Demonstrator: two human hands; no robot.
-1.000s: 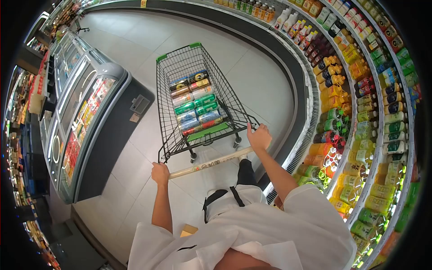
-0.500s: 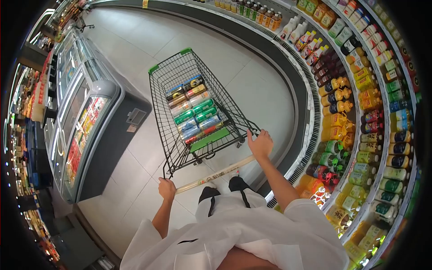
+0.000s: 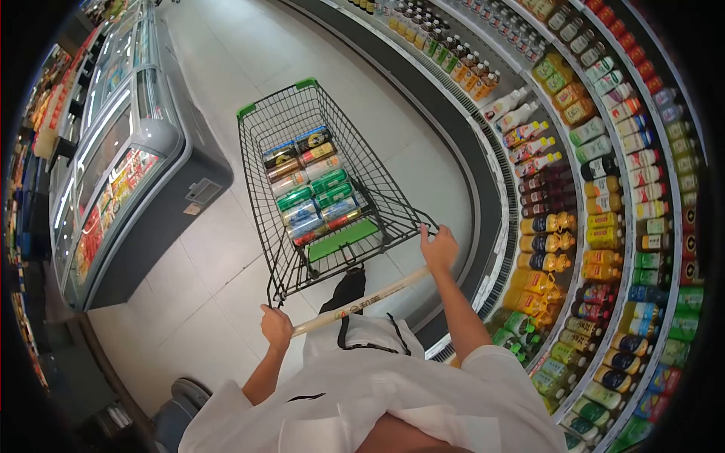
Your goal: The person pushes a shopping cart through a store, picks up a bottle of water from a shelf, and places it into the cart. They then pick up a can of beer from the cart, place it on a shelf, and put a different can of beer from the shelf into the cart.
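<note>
A black wire shopping cart (image 3: 260, 189) with green corner pieces stands before me. Its pale handle bar (image 3: 366, 302) runs crosswise in front of my body. At the bar's left end my left hand (image 3: 277, 326) is closed around the grip. My right hand (image 3: 440, 248) grips the right end, where the bar meets the cart's frame. Several drink cans lie in rows on the cart's floor, among them green cans (image 3: 330, 189), blue-and-silver cans (image 3: 302, 217) and dark cans (image 3: 311, 139). Behind them is a green panel (image 3: 343, 240).
Curving along the right, a refrigerated shelf (image 3: 491, 204) holds many bottled drinks, including orange juice bottles (image 3: 547, 242). To the left is a grey chest freezer (image 3: 174, 181) with glass lids. Pale floor tiles (image 3: 200, 287) run between them. A dark grey rounded object (image 3: 189, 396) shows at lower left.
The cart and I have moved forward along the aisle. Freezer and shelves have slid back towards me in view. One dark shoe now shows under the cart's rear. Both hands keep their grip.
</note>
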